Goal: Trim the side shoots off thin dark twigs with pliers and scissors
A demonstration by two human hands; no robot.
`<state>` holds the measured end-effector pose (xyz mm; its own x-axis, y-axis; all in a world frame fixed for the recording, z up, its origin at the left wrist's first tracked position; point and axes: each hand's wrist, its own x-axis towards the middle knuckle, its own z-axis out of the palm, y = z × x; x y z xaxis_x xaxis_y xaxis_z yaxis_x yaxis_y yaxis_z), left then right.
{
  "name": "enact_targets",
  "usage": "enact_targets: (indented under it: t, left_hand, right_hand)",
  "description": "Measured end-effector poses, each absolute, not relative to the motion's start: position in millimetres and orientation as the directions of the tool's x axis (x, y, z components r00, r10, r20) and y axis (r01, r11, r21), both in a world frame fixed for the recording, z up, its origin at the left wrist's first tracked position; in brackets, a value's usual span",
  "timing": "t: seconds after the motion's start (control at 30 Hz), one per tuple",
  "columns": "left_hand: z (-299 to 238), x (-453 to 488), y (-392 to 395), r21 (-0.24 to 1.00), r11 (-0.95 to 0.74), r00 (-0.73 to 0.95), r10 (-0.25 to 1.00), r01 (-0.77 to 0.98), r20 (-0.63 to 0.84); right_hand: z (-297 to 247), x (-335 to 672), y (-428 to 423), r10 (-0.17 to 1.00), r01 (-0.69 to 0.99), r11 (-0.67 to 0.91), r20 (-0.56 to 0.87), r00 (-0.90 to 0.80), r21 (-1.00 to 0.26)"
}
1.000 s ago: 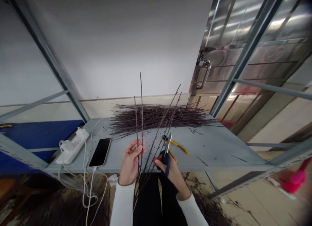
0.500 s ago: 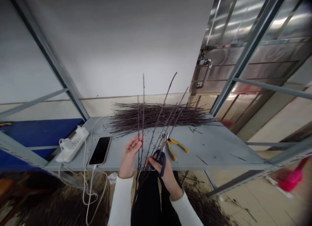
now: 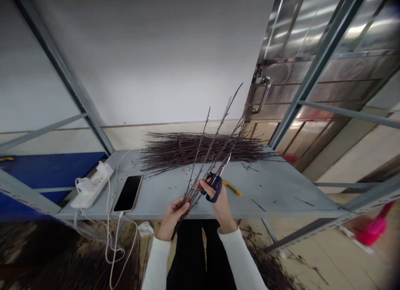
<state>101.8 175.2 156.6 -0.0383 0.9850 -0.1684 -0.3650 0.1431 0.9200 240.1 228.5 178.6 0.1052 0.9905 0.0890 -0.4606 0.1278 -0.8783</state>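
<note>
A slim bundle of dark brown, leafless twigs point(image 3: 210, 154) is clamped near its lower end by the left hand point(image 3: 173, 218), with the fingers curled around the stems. The long axis of the bundle slants from about 7 o'clock to 1 o'clock, so that the thick ends pass below the left hand while the thin tips fan out beyond the right hand point(image 3: 219, 206). A pair of scissors with dark blue loop handles point(image 3: 215, 189) is held in the right hand, and its narrow steel blades point(image 3: 226, 165) are pointed toward 1 o'clock, just beside the twigs. Whether a stem lies between the blades cannot be told. The hands are kept apart but close, and the right hand is nearer the upper length of the bundle. At 12 o'clock, a wide heap of similar dark twigs point(image 3: 200, 146) is laid crosswise on a grey metal shelf point(image 3: 281, 190), which is strewn with small dark fragments. Yellow-handled pliers point(image 3: 231, 188) are partly hidden at 2 o'clock from the right hand, and a black smartphone point(image 3: 128, 193) is seen at 9 o'clock from the left hand.
</note>
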Motion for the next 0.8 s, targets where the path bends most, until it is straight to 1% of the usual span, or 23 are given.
enact_targets:
  t: [0.23, 0.4, 0.5, 0.7, 0.8]
  left_hand:
    - [162, 108, 178, 0.925, 0.051, -0.161, 0.98, -0.376, -0.119]
    - [170, 110, 174, 0.912, 0.029, -0.183, 0.977, -0.409, -0.113]
    - [176, 112, 172, 0.885, 0.036, -0.187, 0.973, -0.465, -0.137]
    - [181, 113, 168, 0.782, 0.063, -0.191, 0.955, -0.62, -0.228]
    - [182, 111, 166, 0.759, 0.077, -0.185, 0.949, -0.647, -0.254]
  right_hand:
    - [178, 245, 227, 0.985, -0.478, 0.139, 0.07, 0.16, -0.867]
    - [176, 247, 226, 0.979, -0.487, 0.167, 0.087, 0.182, -0.857]
    - [175, 249, 225, 0.976, -0.477, 0.168, 0.079, 0.201, -0.862]
    - [177, 252, 218, 0.976, -0.474, 0.163, 0.071, 0.206, -0.865]
    - [181, 253, 214, 0.975, -0.474, 0.174, 0.085, 0.204, -0.863]
